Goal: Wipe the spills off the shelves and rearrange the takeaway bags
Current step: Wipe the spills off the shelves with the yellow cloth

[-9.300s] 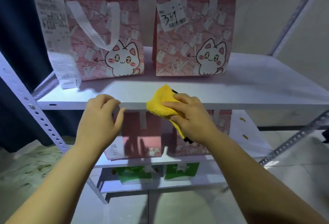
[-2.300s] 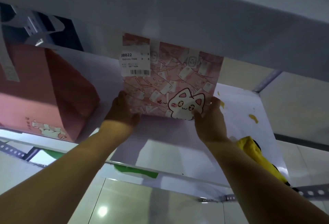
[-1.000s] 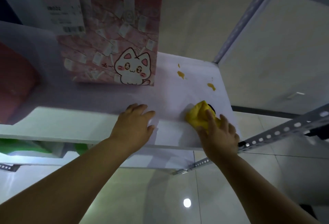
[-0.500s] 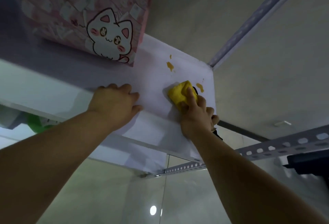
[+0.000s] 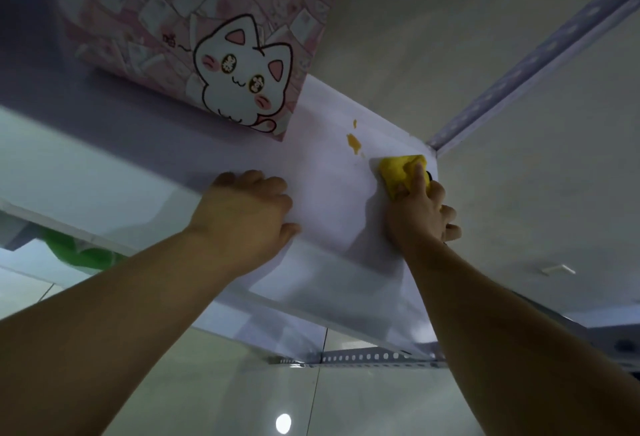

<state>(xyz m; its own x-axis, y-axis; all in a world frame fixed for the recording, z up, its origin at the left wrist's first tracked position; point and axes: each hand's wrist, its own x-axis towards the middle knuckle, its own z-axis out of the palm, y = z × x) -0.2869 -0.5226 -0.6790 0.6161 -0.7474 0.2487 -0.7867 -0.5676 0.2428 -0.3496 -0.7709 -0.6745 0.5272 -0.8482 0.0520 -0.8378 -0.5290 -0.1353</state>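
Observation:
A pink takeaway bag (image 5: 214,37) with a white cat print stands upright at the back left of the white shelf (image 5: 322,283). An orange spill (image 5: 354,141) lies on the shelf to the right of the bag. My right hand (image 5: 419,213) presses a yellow cloth (image 5: 398,172) flat on the shelf near its far right corner, just right of the spill. My left hand (image 5: 242,217) rests palm down on the shelf near its front edge, fingers curled, holding nothing.
A grey perforated upright (image 5: 540,51) rises at the shelf's back right corner, and a perforated rail (image 5: 363,356) runs under the front edge. Something green (image 5: 79,252) shows on the lower shelf at left. The wall is close behind, tiled floor below.
My right hand has pushed the yellow cloth farther back and right, over the rightmost spill spot. My left hand stays on the shelf. The view has moved closer.

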